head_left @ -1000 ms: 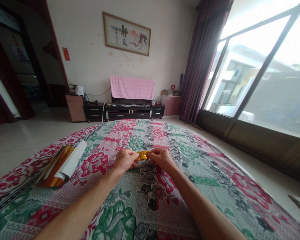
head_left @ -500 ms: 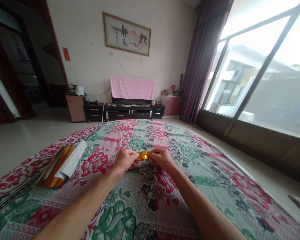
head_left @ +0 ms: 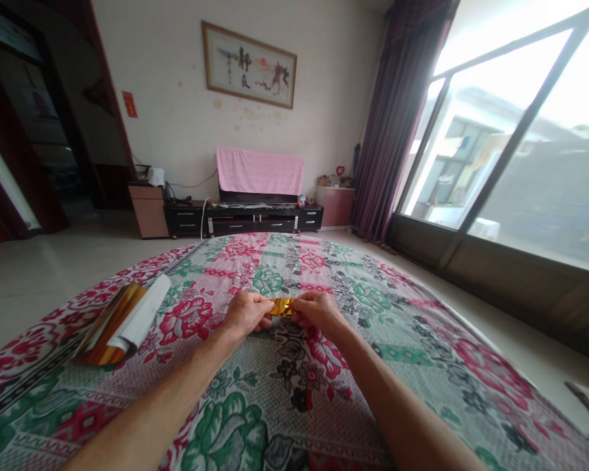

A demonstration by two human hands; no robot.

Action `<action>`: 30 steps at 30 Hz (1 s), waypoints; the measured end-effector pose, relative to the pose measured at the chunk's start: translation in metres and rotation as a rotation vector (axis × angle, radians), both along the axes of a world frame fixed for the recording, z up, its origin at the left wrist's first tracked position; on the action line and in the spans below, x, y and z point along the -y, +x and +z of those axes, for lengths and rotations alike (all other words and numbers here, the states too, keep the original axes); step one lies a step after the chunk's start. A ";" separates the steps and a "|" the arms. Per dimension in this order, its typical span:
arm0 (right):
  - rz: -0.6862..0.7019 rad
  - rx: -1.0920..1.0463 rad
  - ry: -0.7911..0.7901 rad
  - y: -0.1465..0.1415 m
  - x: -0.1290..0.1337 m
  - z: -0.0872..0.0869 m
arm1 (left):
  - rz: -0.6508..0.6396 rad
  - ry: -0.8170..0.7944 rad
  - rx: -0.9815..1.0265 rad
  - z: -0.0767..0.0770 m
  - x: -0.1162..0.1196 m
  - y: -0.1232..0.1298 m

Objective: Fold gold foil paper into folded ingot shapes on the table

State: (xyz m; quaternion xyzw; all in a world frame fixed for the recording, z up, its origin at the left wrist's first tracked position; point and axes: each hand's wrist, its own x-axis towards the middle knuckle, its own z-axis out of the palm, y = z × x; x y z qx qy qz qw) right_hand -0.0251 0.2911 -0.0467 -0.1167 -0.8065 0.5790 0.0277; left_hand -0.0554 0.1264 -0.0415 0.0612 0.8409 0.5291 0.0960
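Between my two hands a small strip of shiny gold foil paper is stretched sideways over the middle of the table. My left hand pinches its left end between thumb and fingers. On the other end, my right hand closes in a like pinch. The strip's surface looks creased and catches the light; both its ends are hidden under my fingers. To the left on the tablecloth lies a loose roll of gold and white paper sheets, apart from my hands.
A red, green and grey flowered cloth covers the round table. Beyond it stands a low black cabinet below a screen draped with a pink towel. Large windows and a purple curtain are at the right.
Hardly anything differs. Both hands keep their pinch on the gold strip, whose shine and creases have shifted slightly as it is held a little flatter.
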 end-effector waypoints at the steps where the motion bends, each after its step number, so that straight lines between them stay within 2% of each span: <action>1: -0.003 0.011 -0.011 0.000 0.000 -0.001 | -0.002 0.000 0.000 0.000 0.000 0.000; 17: 0.004 0.011 -0.130 0.004 0.001 0.004 | 0.012 -0.025 0.014 0.004 -0.001 0.001; 30: -0.002 0.004 -0.129 0.004 0.002 0.003 | 0.004 -0.055 0.009 0.001 -0.001 -0.003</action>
